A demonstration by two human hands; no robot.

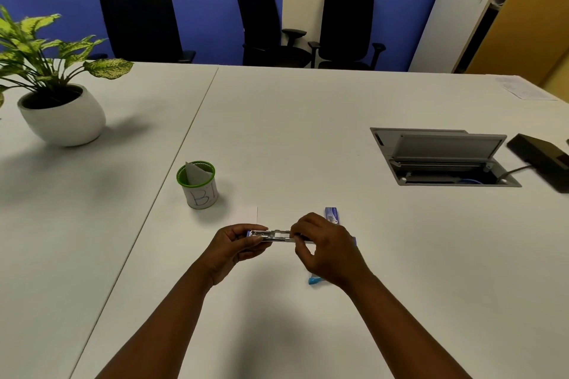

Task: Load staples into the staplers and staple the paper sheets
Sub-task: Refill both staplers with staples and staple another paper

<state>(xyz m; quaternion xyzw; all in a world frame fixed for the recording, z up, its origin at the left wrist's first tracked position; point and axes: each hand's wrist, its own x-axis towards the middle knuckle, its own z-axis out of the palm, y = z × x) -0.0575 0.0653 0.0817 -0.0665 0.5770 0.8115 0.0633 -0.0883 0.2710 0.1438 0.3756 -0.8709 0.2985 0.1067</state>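
A stapler [275, 236] with a shiny metal magazine and blue body is held just above the white table. My left hand [234, 248] grips its left end. My right hand [323, 251] pinches its right end with thumb and fingertips. Behind my right hand lies a small blue staple box [332, 214]. A light blue object [314, 280] pokes out from under my right wrist; what it is I cannot tell. A white paper sheet [243, 215] lies flat on the table behind the stapler.
A green-rimmed cup [198, 186] marked "B1" with folded paper inside stands at left of the hands. A potted plant [58, 101] sits far left. An open cable hatch [443, 160] and a black box [545, 157] are at right. Papers [523, 88] lie far right.
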